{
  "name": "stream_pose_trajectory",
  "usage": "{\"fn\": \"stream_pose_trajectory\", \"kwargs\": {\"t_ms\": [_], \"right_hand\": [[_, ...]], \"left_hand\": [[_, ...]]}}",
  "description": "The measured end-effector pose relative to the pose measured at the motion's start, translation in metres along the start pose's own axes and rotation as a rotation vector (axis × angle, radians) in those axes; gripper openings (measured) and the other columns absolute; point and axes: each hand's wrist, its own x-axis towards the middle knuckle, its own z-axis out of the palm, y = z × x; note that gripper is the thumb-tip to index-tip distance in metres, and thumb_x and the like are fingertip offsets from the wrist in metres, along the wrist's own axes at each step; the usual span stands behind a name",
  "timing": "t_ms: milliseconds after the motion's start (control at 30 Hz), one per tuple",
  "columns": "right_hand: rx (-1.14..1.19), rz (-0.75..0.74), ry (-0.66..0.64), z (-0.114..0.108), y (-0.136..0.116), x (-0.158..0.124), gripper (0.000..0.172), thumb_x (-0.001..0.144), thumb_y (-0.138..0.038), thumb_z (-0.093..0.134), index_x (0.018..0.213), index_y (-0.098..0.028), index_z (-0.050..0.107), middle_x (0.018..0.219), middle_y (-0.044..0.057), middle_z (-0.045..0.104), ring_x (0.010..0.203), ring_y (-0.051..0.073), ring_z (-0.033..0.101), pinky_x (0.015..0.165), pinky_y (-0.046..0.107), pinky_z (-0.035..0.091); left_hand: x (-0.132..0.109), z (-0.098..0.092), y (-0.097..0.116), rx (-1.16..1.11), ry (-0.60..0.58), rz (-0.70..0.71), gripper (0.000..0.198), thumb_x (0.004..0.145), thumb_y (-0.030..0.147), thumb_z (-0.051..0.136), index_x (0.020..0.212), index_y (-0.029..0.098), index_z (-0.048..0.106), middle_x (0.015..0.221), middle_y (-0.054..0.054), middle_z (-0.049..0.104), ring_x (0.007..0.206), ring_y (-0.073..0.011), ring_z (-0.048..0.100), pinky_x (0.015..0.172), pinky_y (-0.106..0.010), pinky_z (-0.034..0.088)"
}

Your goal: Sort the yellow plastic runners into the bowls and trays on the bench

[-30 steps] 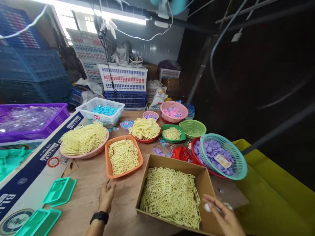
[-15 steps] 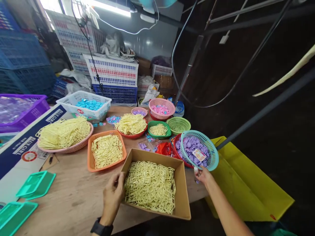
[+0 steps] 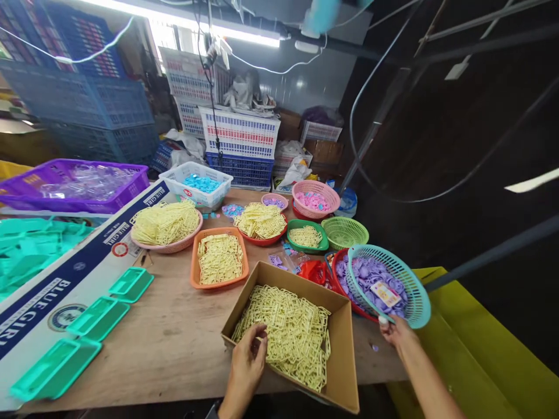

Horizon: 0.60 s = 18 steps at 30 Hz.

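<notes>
My left hand (image 3: 248,364) rests on the near left edge of a cardboard box (image 3: 343,349), fingers curled onto the pale yellow plastic frames (image 3: 288,331) piled inside. My right hand (image 3: 395,331) grips the near rim of a teal round basket (image 3: 414,297) that holds purple plastic pieces (image 3: 367,273) and a small card. That basket is tilted and sits over a red basket (image 3: 338,273).
On the wooden table (image 3: 174,337) stand an orange tray (image 3: 218,259), a pink basket (image 3: 166,224) and red and green baskets of yellow frames. Teal trays (image 3: 98,317) lie on a long printed carton (image 3: 56,291) at left. A yellow sheet (image 3: 471,349) is at right. Crates are stacked behind.
My left hand moved from the box's left wall onto the yellow frames. My right hand still holds the teal basket. The camera view shifted left and back.
</notes>
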Motion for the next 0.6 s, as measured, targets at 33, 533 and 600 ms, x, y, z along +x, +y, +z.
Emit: {"fn": "stream_pose_trajectory", "kwargs": {"t_ms": [33, 533, 600], "right_hand": [[0.019, 0.015, 0.0, -0.001, -0.005, -0.001, 0.006, 0.087, -0.023, 0.053, 0.086, -0.023, 0.047, 0.055, -0.001, 0.057, 0.039, 0.01, 0.036, 0.035, 0.016, 0.027], [0.347, -0.01, -0.063, -0.005, -0.05, -0.014, 0.013, 0.085, -0.017, 0.058, 0.086, -0.022, 0.046, 0.068, 0.001, 0.067, 0.039, 0.006, 0.033, 0.032, 0.014, 0.025], [0.357, -0.019, -0.07, 0.001, -0.05, -0.011, 0.012, 0.085, -0.016, 0.057, 0.086, -0.021, 0.046, 0.066, 0.0, 0.066, 0.039, 0.006, 0.033, 0.032, 0.014, 0.025]], "left_hand": [[-0.001, -0.003, 0.0, 0.026, -0.011, -0.007, 0.053, 0.079, 0.055, 0.051, 0.101, 0.013, 0.074, 0.093, -0.015, 0.078, 0.076, -0.0247, 0.073, 0.069, -0.037, 0.059], [0.028, 0.023, 0.047, 0.108, -0.231, 0.078, 0.048, 0.081, 0.047, 0.043, 0.101, 0.012, 0.07, 0.092, -0.015, 0.073, 0.074, -0.0215, 0.066, 0.071, -0.036, 0.052], [0.034, 0.04, 0.056, 0.106, -0.301, 0.1, 0.044, 0.082, 0.039, 0.043, 0.103, 0.011, 0.069, 0.093, -0.014, 0.072, 0.075, -0.0209, 0.064, 0.072, -0.034, 0.05]]}}
